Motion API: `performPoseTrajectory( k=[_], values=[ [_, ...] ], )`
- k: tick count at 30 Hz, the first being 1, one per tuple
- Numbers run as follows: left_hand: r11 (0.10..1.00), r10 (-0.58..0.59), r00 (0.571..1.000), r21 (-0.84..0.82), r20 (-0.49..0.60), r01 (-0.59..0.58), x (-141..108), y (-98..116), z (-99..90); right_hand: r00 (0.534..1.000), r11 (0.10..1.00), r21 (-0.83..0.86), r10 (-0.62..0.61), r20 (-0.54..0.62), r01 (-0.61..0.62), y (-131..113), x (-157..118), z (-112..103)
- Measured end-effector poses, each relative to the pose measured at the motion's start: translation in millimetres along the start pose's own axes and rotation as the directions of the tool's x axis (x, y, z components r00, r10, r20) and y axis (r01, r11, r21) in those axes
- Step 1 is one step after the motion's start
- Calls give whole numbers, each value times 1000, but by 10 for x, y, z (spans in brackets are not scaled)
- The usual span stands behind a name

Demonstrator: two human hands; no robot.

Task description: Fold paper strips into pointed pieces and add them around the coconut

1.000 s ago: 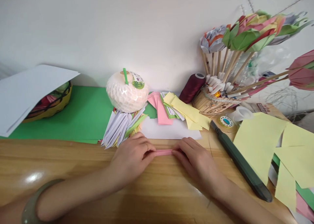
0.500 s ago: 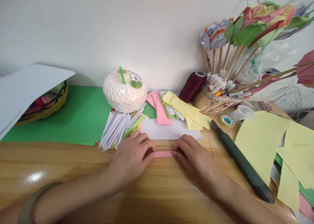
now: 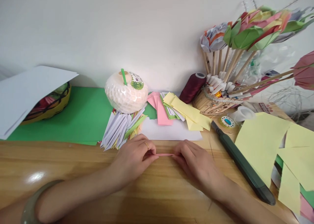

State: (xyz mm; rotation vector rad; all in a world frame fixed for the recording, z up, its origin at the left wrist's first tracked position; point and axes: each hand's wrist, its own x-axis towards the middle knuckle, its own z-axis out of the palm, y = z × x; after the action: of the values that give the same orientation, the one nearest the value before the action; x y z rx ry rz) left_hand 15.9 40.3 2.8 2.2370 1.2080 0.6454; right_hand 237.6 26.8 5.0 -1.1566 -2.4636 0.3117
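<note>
A narrow strip of pink paper (image 3: 165, 154) stretches between my two hands, seen almost edge-on just above the wooden table. Its left end is pinched in the thumb and fingers of my left hand (image 3: 137, 157), which wears a ring. My right hand (image 3: 193, 158) pinches the other end in the same way. Fingertips hide both ends of the strip. Behind my hands lie a white sheet (image 3: 160, 132), pink paper pieces (image 3: 163, 114) and yellow paper pieces (image 3: 187, 109). A bundle of folded white papers (image 3: 115, 127) sits beyond my left hand.
Right of my right hand lies a dark green utility knife (image 3: 242, 163), beside yellow sheets (image 3: 262, 142). A wrapped coconut (image 3: 126, 93) stands at the back, with a maroon thread spool (image 3: 192, 88) and a basket of paper flowers (image 3: 213, 101) to its right. Green sheets (image 3: 85, 116) lie left.
The pink strip has turned from showing its flat face to nearly edge-on. Both hands keep their pinch and have shifted slightly. The whole view has moved a little.
</note>
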Motion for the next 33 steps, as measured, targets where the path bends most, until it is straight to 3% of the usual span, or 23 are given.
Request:
performPoseTrajectory(
  k=[5,12,18,22,33],
  values=[
    [981,164,981,-85,-100,-173,-3,55,6,998,994,101,-39,42,34,-102,19,-61],
    [951,297,949,-56,-110,-304,-31,46,54,998,988,143,-66,0,65,-219,11,-69],
    [942,330,943,-55,-46,-332,-54,57,100,990,984,119,-138,42,132,-281,13,-83],
    [930,355,933,-77,-62,-359,-63,100,103,985,982,105,-165,55,159,-287,-9,-67],
    [809,541,841,292,-30,-510,-53,89,-32,978,980,63,-193,74,188,-151,-34,-207]
  ],
)
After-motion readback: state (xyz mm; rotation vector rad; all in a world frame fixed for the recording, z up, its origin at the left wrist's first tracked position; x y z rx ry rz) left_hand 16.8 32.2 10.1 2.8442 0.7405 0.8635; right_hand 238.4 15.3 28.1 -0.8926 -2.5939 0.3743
